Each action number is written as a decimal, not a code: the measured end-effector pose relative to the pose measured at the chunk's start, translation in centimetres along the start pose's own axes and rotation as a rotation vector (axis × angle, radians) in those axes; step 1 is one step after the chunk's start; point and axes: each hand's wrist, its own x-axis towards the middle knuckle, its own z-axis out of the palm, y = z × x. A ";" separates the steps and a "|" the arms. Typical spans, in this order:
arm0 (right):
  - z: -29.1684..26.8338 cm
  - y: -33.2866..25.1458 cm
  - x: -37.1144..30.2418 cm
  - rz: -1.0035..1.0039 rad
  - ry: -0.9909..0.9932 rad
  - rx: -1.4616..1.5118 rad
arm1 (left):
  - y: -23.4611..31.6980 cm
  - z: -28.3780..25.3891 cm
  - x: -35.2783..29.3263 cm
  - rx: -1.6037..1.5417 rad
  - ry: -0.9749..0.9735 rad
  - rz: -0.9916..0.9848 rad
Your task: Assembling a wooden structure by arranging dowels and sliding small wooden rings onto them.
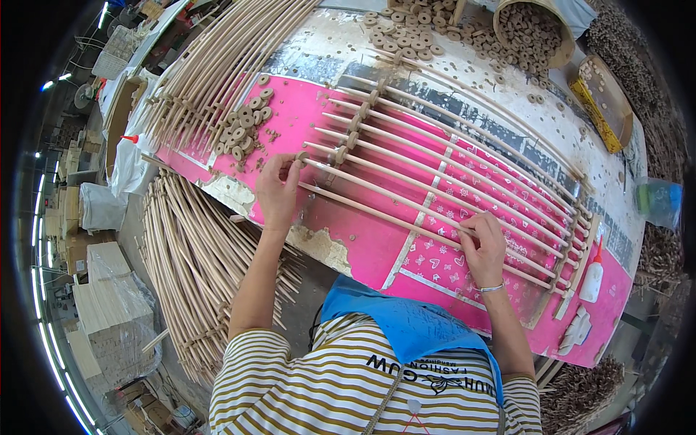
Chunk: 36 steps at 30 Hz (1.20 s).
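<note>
At the near left end of a row of pale wooden rods, my left hand [278, 185] is closed, pinching a small wooden ring [301, 155] at one rod's tip. Whether the ring is around the tip or only against it, I cannot tell. My right hand [483, 245] has thumb and fingers closed on the same wooden rod [384, 193], farther right along its length. Several parallel rods carry similar rings near their left ends. They rest across a wooden rack [589, 250] at their right ends. Loose rings [245, 127] lie in a heap beyond my left hand.
Bundled rods [210, 65] lie at the far left; another bundle [192, 261] sits below the table edge. A tipped tub [533, 32] spills small wooden pieces at the back. A yellow-sided box [600, 109], a red-tipped glue bottle [592, 279] and a white cloth [576, 330] lie at right.
</note>
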 end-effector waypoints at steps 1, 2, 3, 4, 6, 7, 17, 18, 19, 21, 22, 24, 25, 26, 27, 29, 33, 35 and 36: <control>0.1 0.0 0.1 -0.011 0.003 -0.010 | 0.3 0.2 -0.2 -0.007 -0.005 0.007; 0.1 0.0 0.1 -0.022 0.006 -0.021 | 0.6 0.4 -0.5 -0.009 -0.005 0.006; 0.1 0.0 0.1 -0.022 0.006 -0.021 | 0.8 0.5 -0.8 -0.003 -0.004 0.011; 0.0 0.1 0.1 -0.022 -0.001 -0.028 | 1.0 0.6 -1.0 0.003 -0.004 0.016; -0.1 0.1 0.1 -0.020 -0.009 -0.035 | 1.7 0.6 -1.2 0.024 -0.012 0.024; -0.2 0.0 0.1 -0.014 -0.011 -0.033 | 1.9 0.6 -1.3 0.046 -0.020 0.031; -0.5 -0.6 0.3 -0.113 0.019 -0.075 | 1.8 1.4 -1.5 -0.137 -0.073 -0.080; -0.5 -0.5 0.3 -0.111 0.020 -0.077 | 2.0 1.4 -1.5 -0.082 -0.071 -0.034; -0.4 -0.3 0.3 -0.090 0.008 -0.072 | 2.1 1.5 -1.4 -0.027 -0.070 0.012; -0.4 -0.2 0.4 -0.067 -0.003 -0.068 | 2.1 1.7 -1.6 -0.002 -0.085 0.023; -0.5 -0.2 0.5 -0.077 -0.005 -0.085 | 2.1 1.8 -1.8 0.024 -0.098 0.032; -0.6 0.0 0.6 -0.086 -0.009 -0.102 | 2.3 2.0 -2.0 0.042 -0.109 0.033; -0.7 0.2 0.7 -0.101 -0.021 -0.150 | 2.4 2.1 -2.1 0.060 -0.118 0.033; -0.8 0.3 0.8 -0.116 -0.034 -0.197 | 2.5 2.2 -2.3 0.060 -0.118 0.032; -0.7 0.4 0.8 -0.114 -0.034 -0.198 | 2.6 2.4 -2.4 0.079 -0.126 0.030; -0.6 0.5 0.7 -0.045 -0.056 -0.205 | 2.8 2.5 -2.7 0.099 -0.134 0.026; -0.5 0.2 0.4 0.005 -0.057 -0.143 | 3.2 2.9 -2.9 0.166 -0.126 0.070; -0.3 0.9 0.2 -0.026 -0.048 -0.187 | 3.1 3.3 -2.9 0.170 -0.139 0.079; -0.2 1.2 0.1 -0.058 -0.027 -0.202 | 2.9 3.5 -2.7 0.146 -0.136 0.111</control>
